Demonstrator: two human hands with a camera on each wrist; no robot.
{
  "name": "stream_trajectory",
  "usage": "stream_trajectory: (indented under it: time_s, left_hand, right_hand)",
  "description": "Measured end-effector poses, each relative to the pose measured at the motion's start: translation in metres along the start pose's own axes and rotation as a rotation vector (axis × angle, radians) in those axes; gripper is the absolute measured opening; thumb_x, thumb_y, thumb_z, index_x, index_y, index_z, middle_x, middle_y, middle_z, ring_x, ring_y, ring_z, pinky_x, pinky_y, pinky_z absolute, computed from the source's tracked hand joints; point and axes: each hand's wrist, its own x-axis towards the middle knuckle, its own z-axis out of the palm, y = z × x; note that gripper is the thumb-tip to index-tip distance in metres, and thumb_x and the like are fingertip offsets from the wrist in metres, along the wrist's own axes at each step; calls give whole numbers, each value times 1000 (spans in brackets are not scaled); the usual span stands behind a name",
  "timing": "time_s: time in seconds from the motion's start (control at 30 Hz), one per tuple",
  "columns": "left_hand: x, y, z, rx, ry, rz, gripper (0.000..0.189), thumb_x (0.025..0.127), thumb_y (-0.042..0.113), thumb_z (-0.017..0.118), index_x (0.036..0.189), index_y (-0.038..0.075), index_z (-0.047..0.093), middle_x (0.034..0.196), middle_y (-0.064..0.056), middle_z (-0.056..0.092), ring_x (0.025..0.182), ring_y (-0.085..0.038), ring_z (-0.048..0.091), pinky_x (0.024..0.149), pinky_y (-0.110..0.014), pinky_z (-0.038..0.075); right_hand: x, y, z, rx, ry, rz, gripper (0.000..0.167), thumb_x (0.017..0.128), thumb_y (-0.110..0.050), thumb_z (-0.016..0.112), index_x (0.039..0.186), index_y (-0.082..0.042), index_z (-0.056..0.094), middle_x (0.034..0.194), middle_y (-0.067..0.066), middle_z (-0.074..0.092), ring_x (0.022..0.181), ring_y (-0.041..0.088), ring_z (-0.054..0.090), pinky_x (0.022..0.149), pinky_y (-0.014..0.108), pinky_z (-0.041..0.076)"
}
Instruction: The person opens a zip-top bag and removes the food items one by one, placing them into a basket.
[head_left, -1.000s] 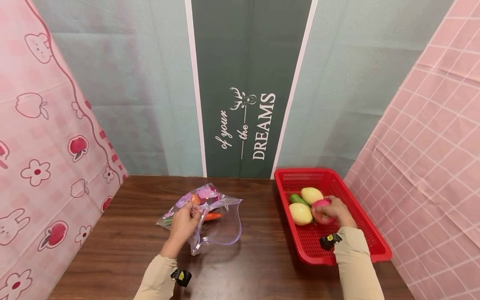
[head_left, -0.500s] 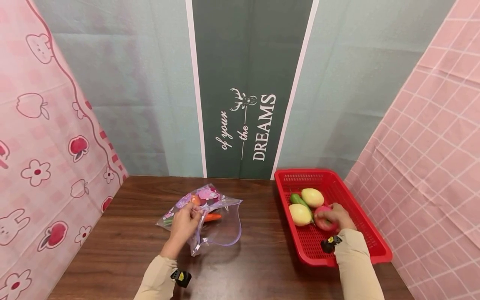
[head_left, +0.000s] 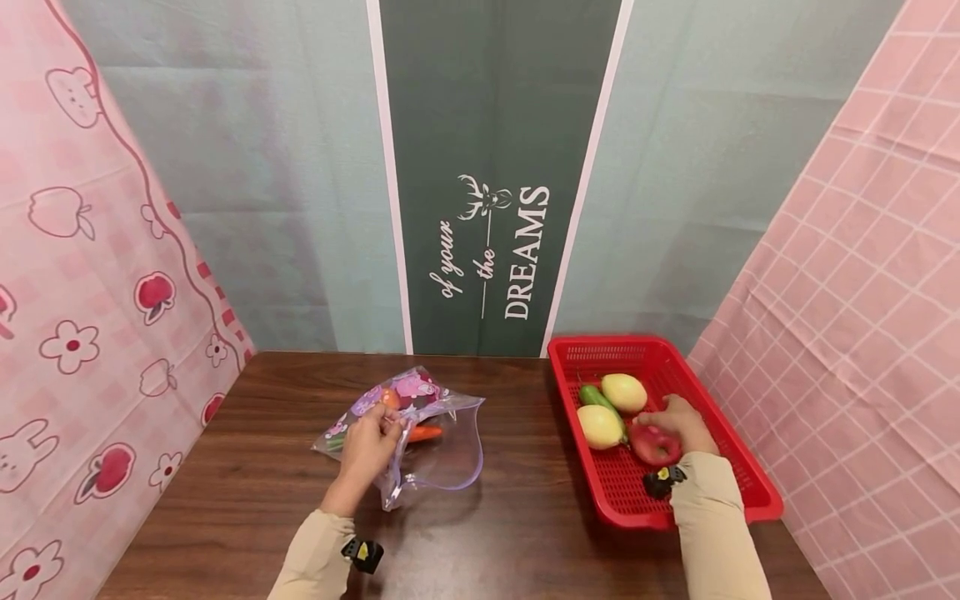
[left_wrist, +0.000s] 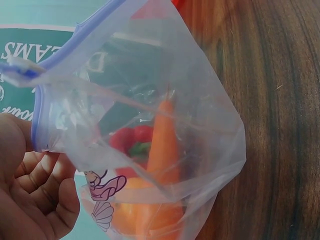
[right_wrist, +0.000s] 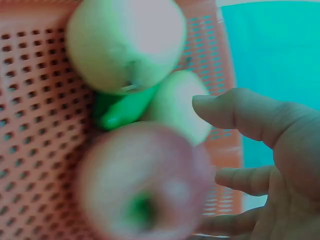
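My left hand (head_left: pixel 367 446) pinches the mouth edge of a clear zip bag (head_left: pixel 461 462) with purple trim and printed figures. Inside it, a carrot (left_wrist: pixel 164 145), a red bell pepper (left_wrist: pixel 131 137) and a round orange item (left_wrist: pixel 132 206) show through the plastic in the left wrist view. Over at the right, my right hand (head_left: pixel 684 423) is in the red basket (head_left: pixel 567 429), beside a red apple (head_left: pixel 655 444). Its thumb and fingers are spread along the apple's side in the right wrist view, not curled round it.
Left of the apple in the basket lie two pale yellow fruits, a rear one (head_left: pixel 624 392) and a front one (head_left: pixel 600 427), with a green cucumber-like vegetable (head_left: pixel 591 396) between them. The wooden table (head_left: pixel 517 467) ends at a hanging cloth (head_left: pixel 330 275) behind.
The apple has shifted slightly toward the front right of the basket, and my right hand has loosened from round it. My left hand and the bag have stayed in place.
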Motion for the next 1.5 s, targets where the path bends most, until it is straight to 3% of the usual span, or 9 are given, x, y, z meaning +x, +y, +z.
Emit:
stream_trajectory:
  time_s: [0.13, 0.5, 0.77, 1.03, 1.5]
  left_hand:
    - [0, 1, 0, 2, 1, 9, 9, 80, 10, 70, 80, 9, 61, 59, 5, 54, 53, -14, 49, 52, -33, 37]
    - [1, 3, -2, 2, -2, 12, 9, 80, 10, 70, 81, 9, 61, 59, 5, 54, 53, -13, 48, 51, -33, 37]
    - [1, 2, -3, -11, 13, 3, 9, 80, 10, 70, 80, 9, 61, 59, 5, 55, 54, -13, 49, 52, -33, 38]
    - [-1, 1, -2, -17, 7, -11, 9, 80, 11, 70, 80, 10, 61, 59, 5, 54, 54, -12, 48, 52, -33, 37]
    - [-1, -1, -1, -48, 8, -14, 10, 79, 12, 71, 79, 9, 61, 60, 4, 56, 56, -13, 51, 54, -33, 39]
  right_hand:
    - [-3, -13, -10, -73, 8, -8, 86, 80, -29, 68, 130, 23, 22, 130, 42, 29, 116, 53, 32, 96, 58, 27]
    - [-12, -27, -12, -88, 6, -16, 80, 82, -29, 65, 131, 19, 25, 130, 39, 31, 114, 51, 34, 93, 60, 29]
    - [-32, -47, 0, -127, 77, -65, 82, 81, -35, 68, 133, 14, 28, 130, 37, 35, 116, 52, 34, 91, 60, 31]
    - [-52, -57, 4, -140, 63, -60, 85, 80, -38, 68, 135, 12, 27, 130, 37, 34, 115, 53, 34, 90, 61, 31]
    - [-72, -90, 27, -154, 70, -131, 78, 76, -38, 72, 133, 4, 38, 122, 32, 46, 105, 44, 46, 85, 59, 36]
